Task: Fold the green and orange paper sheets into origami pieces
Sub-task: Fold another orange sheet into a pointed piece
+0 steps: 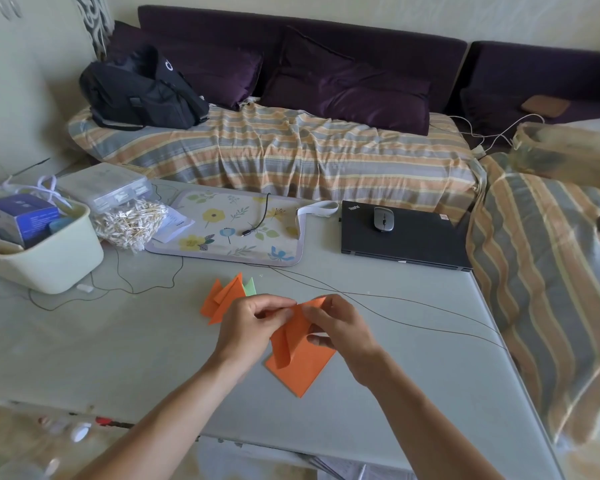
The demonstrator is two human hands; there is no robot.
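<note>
At the left edge of the frame a smooth cream plastic tub stands on the pale grey bench, with a crinkled clear bag of cotton swabs just right of it. Left of centre lie folded orange paper pieces, sharp-cornered triangles, with a pale green paper tip showing behind. At centre, the left hand pinches the upper edge of a matte orange paper sheet; the right hand grips its upper right part, fingers curled. The sheet's long axis runs from upper right to lower left, its bottom corner pointing down at the bench. A flat black laptop lies at the right.
</note>
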